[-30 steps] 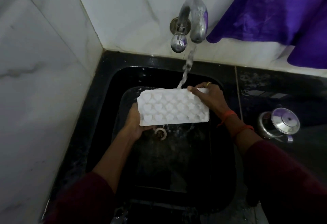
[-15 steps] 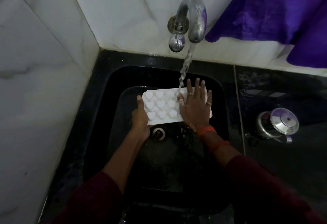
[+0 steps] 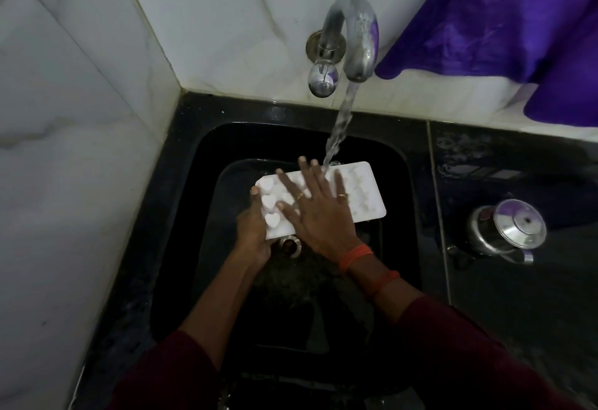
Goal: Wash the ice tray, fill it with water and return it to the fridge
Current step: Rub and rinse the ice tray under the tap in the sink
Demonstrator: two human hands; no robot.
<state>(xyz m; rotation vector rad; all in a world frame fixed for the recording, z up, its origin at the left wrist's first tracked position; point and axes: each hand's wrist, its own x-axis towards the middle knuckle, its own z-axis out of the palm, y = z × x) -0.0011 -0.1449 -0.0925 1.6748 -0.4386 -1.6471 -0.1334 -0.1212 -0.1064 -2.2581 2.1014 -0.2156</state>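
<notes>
White ice tray (image 3: 362,193) was held over the black sink (image 3: 207,157), above the drain (image 3: 291,244), under the stream (image 3: 339,128) from the tap (image 3: 352,31). Grip: left hand (image 3: 254,235) clasped the tray's left end, thumb on top, other fingers hidden beneath. The right hand (image 3: 318,212) lay flat across the middle, fingers straight and spread apart. Heart-shaped cells showed at the left end; contents unreadable. On the counter right of the sink stood a steel pot (image 3: 508,231), lid on, contents hidden

Middle of the ice tray (image 3: 362,196) under the flat right hand (image 3: 320,215)
</notes>
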